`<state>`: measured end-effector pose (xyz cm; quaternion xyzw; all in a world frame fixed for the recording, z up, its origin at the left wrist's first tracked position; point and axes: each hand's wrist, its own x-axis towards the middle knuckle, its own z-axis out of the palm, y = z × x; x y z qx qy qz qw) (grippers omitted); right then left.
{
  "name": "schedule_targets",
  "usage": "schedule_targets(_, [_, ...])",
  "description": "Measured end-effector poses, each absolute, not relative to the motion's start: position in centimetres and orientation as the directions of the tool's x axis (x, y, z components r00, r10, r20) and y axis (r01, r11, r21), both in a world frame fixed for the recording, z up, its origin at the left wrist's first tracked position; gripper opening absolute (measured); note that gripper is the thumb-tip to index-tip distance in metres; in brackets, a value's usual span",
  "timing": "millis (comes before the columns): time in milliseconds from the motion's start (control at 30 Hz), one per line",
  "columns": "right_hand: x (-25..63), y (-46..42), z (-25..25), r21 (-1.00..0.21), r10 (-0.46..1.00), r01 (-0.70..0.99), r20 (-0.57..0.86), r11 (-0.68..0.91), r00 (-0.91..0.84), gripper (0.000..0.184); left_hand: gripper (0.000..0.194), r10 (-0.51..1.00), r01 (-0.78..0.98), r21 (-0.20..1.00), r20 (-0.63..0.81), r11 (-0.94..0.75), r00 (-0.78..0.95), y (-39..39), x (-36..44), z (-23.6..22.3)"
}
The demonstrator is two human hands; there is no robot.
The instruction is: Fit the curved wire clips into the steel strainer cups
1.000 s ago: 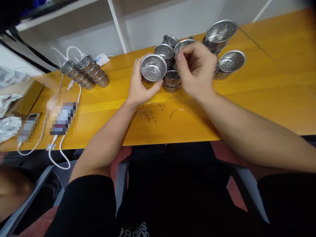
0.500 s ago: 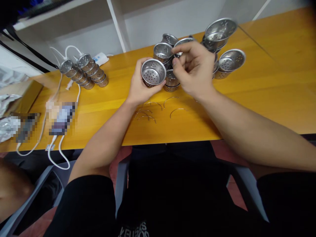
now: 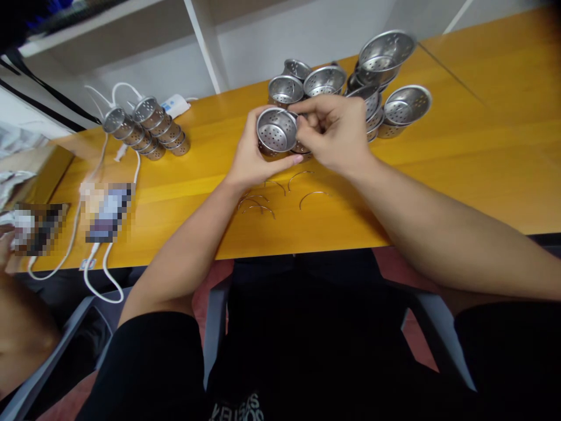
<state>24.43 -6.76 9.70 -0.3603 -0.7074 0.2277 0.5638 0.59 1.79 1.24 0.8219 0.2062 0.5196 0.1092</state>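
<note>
Take the perforated metal cup as dial centre, with 12 o'clock toward the far side of the table. Find the cup raised above the tabletop, mouth facing the head camera.

Left hand, at 8 o'clock: gripping the cup around its outer wall. Note finger placement at about 10 o'clock, with thumb stretched along the near side to between 4 and 5 o'clock. Read grip as closed to the width of the cup, in firm contact.

Right hand, at 3 o'clock: thumb and forefinger brought to a narrow gap at the rim, forefinger extended toward 1 o'clock, remaining fingers curled inward. Cannot tell from this view whether pinching a thin wire or only touching the rim.

Locate loose curved wires on the tabletop between 5 and 7 o'clock, near both wrists. Locate further perforated cups, partly stacked, from 12 to 3 o'clock, partly hidden behind the right hand.

Well apart at 9 o'clock: two leaning cup stacks, side by side. Between 8 and 9 o'clock: a phone, blurred, with white cable attached.
</note>
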Motion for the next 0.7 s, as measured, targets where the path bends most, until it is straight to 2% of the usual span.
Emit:
schedule_targets(200, [24.8,-5.9,8.4,-0.741,0.751,0.131,0.64,0.659,-0.16,0.031,0.1,0.435,0.193,0.39,0.807,-0.9,0.399,1.3,0.5,1.3])
schedule_targets(333, [24.2,-6.0,8.2,-0.704,0.726,0.18,0.679,0.687,-0.111,0.032,0.105,0.444,0.23,0.381,0.791,-0.896,0.42,0.7,0.4,1.9])
schedule_targets(467, [23.6,-6.5,8.4,-0.677,0.701,0.207,0.709,0.706,-0.073,0.034,0.1,0.462,0.188,0.424,0.781,-0.886,0.42,-0.2,0.4,2.5])
schedule_targets(700, [24.3,-7.4,9.6,-0.681,0.657,0.01,0.702,0.732,-0.276,0.05,0.098,0.456,0.108,0.459,0.773,-0.882,0.442,0.5,0.4,2.3])
